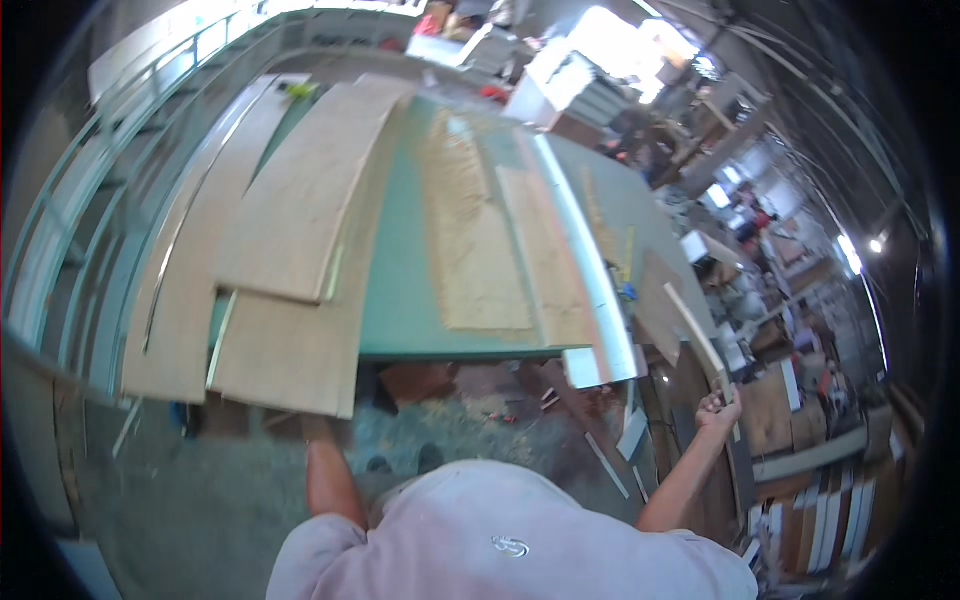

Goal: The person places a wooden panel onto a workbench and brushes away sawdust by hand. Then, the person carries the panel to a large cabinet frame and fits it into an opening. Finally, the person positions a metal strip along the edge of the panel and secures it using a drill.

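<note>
- At the near right corner of the surface (400, 315), gripping a strip (696, 329) in the right hand (719, 406).
- With the left hand (318, 431) at the near edge of a panel (285, 355), cannot tell if open or closed.

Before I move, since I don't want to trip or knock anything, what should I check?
1. Right hand gripping the wooden strip: ok.
2. Left hand's grip: cannot tell; the near board hides it.
3. Near board fully on the green table: not ok, it overhangs the near edge.
4. Table free of small loose items: not ok, a blue item lies at right.
5. Floor free of scraps: not ok, thin strips lie near the table's right end.
</note>
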### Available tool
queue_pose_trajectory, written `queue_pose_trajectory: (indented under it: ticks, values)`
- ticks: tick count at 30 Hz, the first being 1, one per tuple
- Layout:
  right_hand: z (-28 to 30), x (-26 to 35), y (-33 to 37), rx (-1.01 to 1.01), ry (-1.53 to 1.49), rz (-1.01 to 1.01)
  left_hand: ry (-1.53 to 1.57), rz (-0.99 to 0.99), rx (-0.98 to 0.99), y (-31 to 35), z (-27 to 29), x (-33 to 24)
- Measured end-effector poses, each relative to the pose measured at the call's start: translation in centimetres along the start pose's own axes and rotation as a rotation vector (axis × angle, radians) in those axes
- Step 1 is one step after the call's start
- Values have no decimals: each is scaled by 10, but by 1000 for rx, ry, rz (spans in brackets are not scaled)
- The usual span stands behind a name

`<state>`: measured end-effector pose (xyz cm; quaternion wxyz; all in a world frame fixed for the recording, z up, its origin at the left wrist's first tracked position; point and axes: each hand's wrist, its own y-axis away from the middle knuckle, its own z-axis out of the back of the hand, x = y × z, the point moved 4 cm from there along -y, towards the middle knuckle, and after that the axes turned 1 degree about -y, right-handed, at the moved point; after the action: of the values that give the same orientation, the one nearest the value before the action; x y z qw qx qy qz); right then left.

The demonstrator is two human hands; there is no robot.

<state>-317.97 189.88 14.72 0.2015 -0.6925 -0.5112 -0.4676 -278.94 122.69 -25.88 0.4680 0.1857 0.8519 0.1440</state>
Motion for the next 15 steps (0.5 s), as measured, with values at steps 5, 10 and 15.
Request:
queue_pose_trajectory:
  ticks: [5, 10, 15]
  values:
    - [117, 43, 30, -184, 121, 3, -113, 67, -38, -10, -27, 35]
    - [222, 6, 32, -466, 249, -23, -162, 53, -47, -13, -29, 56]
    - [313, -17, 33, -598, 201, -136, -222, 69, -25, -14, -48, 71]
